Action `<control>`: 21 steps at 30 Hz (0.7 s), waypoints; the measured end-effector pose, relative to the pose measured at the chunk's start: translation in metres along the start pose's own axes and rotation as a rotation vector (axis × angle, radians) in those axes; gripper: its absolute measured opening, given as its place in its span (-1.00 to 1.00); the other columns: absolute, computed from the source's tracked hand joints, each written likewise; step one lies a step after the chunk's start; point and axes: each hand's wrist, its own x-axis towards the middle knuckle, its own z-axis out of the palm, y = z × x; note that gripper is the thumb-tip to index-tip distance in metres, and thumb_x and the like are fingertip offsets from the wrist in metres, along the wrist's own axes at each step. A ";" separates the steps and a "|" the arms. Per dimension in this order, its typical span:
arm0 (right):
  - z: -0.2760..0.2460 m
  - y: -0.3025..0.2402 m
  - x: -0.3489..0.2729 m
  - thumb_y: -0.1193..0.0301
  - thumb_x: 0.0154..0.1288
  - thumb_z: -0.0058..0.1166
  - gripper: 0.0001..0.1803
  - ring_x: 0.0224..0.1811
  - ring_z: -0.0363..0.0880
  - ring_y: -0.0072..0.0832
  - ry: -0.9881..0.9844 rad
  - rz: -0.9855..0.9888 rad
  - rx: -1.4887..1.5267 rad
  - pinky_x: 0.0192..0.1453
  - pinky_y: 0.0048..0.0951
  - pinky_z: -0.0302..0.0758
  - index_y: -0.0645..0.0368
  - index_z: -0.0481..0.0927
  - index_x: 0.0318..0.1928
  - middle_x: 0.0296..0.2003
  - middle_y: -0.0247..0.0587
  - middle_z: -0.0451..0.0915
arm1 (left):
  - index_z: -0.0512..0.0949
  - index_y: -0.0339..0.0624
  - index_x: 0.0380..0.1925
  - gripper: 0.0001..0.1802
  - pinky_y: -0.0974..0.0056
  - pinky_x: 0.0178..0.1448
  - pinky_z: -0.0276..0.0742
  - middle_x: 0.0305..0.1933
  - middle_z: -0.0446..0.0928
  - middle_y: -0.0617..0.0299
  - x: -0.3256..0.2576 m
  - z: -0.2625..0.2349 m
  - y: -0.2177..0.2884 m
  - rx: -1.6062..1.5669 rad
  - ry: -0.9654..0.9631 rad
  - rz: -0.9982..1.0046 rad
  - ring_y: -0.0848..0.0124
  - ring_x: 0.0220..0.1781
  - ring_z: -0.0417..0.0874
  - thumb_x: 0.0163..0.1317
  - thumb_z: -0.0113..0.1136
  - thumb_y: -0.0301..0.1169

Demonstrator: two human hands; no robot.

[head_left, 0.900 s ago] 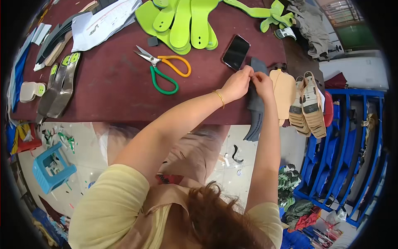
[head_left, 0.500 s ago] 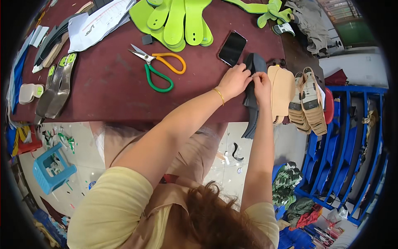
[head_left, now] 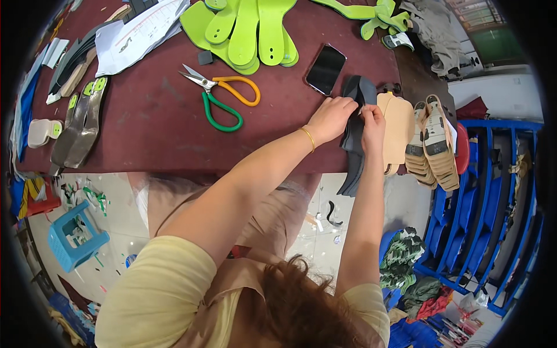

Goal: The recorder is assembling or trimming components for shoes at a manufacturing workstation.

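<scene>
Both hands meet at the table's right end on a dark grey flexible shoe piece (head_left: 352,156) that lies over the table edge and hangs down. My left hand (head_left: 331,119), with a gold bracelet at the wrist, pinches its upper part. My right hand (head_left: 372,126) grips the same piece from the right side. A black phone (head_left: 325,68) lies just beyond my left hand. A tan insole (head_left: 400,124) sits right of my right hand.
Scissors with orange and green handles (head_left: 223,95) lie mid-table on the dark red table (head_left: 145,133). Green insole cutouts (head_left: 249,29) are stacked at the far edge. A pair of soles (head_left: 429,145) lies right, blue racks (head_left: 493,191) beyond. A blue stool (head_left: 72,235) stands on the floor, left.
Both hands stay on the dark grey piece with only small finger shifts. The view has moved slightly over the table.
</scene>
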 end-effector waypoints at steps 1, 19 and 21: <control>-0.001 0.000 0.002 0.33 0.29 0.10 -0.80 -0.33 0.39 -0.67 -0.011 0.016 -0.011 -0.17 -0.64 0.35 0.23 0.52 -0.26 -0.40 -0.40 0.49 | 0.50 -0.23 -0.10 -0.67 0.18 0.10 0.34 0.03 0.44 0.16 0.000 0.002 0.001 0.024 0.019 0.012 0.22 0.10 0.43 0.08 0.03 -0.58; -0.021 -0.019 -0.124 0.30 0.35 0.08 -0.71 -0.47 0.45 -0.56 1.012 -0.267 -0.412 -0.45 -0.53 0.51 0.31 0.46 -0.37 -0.45 -0.24 0.48 | 0.52 -0.25 0.01 -0.55 0.13 0.10 0.27 0.21 0.39 0.15 0.000 0.007 0.000 0.196 -0.025 -0.027 0.25 0.09 0.39 0.13 0.09 -0.27; -0.039 -0.024 -0.157 0.34 0.37 0.04 -0.72 -0.45 0.48 -0.54 1.126 -0.276 -0.265 -0.42 -0.56 0.62 0.30 0.39 -0.40 -0.39 -0.18 0.46 | 0.51 -0.26 0.02 -0.50 0.12 0.13 0.25 0.21 0.38 0.12 0.000 0.007 0.000 0.186 -0.028 -0.048 0.24 0.11 0.37 0.12 0.12 -0.19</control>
